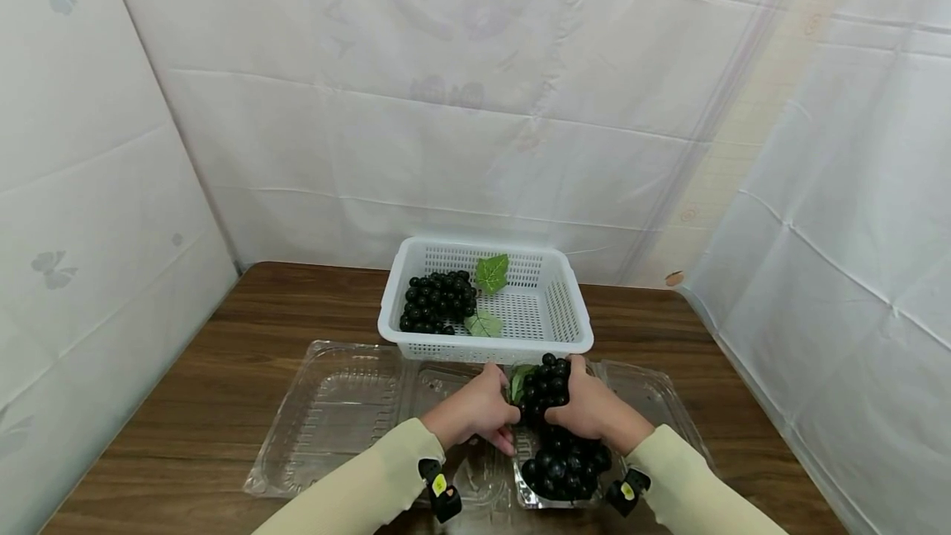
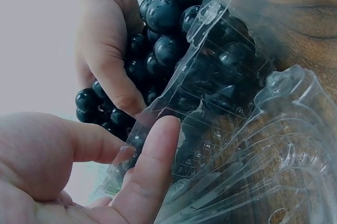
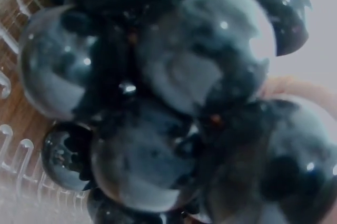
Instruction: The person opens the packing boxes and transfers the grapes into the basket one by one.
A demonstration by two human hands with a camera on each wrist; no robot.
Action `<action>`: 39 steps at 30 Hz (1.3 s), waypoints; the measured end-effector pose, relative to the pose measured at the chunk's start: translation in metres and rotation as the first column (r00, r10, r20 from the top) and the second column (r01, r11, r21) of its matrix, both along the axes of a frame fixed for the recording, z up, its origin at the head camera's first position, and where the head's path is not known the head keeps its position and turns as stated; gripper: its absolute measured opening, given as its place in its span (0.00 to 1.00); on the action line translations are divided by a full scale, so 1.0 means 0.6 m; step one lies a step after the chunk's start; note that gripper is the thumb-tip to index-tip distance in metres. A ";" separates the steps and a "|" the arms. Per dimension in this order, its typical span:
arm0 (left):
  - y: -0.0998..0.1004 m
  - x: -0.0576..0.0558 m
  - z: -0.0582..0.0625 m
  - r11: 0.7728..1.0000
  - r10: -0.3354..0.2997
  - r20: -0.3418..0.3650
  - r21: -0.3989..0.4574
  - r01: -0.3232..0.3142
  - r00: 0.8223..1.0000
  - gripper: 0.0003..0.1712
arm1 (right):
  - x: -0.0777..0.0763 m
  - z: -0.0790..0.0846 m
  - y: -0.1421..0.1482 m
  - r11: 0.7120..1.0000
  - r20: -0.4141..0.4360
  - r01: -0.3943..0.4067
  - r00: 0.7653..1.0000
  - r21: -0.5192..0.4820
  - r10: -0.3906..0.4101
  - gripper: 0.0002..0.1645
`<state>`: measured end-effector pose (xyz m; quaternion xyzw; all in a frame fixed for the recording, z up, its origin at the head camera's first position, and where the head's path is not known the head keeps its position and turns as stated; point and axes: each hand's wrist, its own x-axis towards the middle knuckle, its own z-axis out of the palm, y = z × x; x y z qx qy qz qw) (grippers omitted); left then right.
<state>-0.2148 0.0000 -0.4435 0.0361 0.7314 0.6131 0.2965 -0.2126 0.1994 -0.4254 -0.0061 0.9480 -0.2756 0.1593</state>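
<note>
My right hand (image 1: 594, 411) grips a bunch of black grapes (image 1: 546, 390) from its right side. More grapes (image 1: 565, 473) of the same kind lie below it, over the right clear plastic clamshell box (image 1: 527, 492). My left hand (image 1: 479, 411) pinches the left wall of that box between thumb and forefinger (image 2: 158, 150). Through the plastic wall (image 2: 202, 81) dark grapes show in the left wrist view. Large round grapes (image 3: 205, 45) fill the right wrist view, hiding nearly all of the right hand. A green leaf (image 1: 520, 382) sticks out between the hands.
Behind the boxes stands a white perforated basket (image 1: 572, 329) holding a bunch of black grapes (image 1: 438, 300) with green leaves (image 1: 492, 272). A second clear clamshell (image 1: 342, 411) lies opened at the left on the brown wooden table (image 1: 186, 403). White sheeting (image 1: 446, 147) encloses the table.
</note>
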 end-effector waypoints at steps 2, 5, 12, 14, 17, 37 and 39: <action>0.000 0.000 0.000 1.000 0.002 0.001 0.004 -0.002 1.000 0.32 | 0.000 0.001 0.002 1.000 -0.002 0.003 1.000 -0.023 -0.003 0.67; 0.002 0.000 -0.002 1.000 0.007 0.004 0.005 -0.007 1.000 0.32 | 0.001 0.003 0.005 0.999 -0.005 0.007 1.000 -0.044 -0.007 0.68; 0.001 0.001 -0.003 1.000 0.005 -0.003 -0.002 -0.005 1.000 0.32 | 0.006 0.007 0.007 0.999 -0.004 0.006 1.000 -0.046 -0.006 0.67; 0.001 0.002 -0.003 1.000 0.002 -0.003 -0.002 -0.002 1.000 0.32 | 0.007 0.009 0.008 0.999 -0.008 0.001 1.000 -0.045 -0.001 0.67; 0.001 0.003 -0.002 1.000 -0.004 0.000 -0.005 0.004 1.000 0.31 | 0.009 0.012 0.009 0.999 -0.024 -0.007 1.000 -0.036 0.006 0.66; 0.004 0.011 -0.002 1.000 -0.002 0.003 0.015 0.002 1.000 0.32 | 0.030 0.030 0.009 0.998 -0.065 -0.012 0.998 -0.065 0.008 0.58; 0.005 0.012 -0.002 1.000 0.000 -0.002 0.020 0.000 1.000 0.32 | 0.032 0.032 0.010 0.998 -0.081 -0.019 0.997 -0.066 0.014 0.57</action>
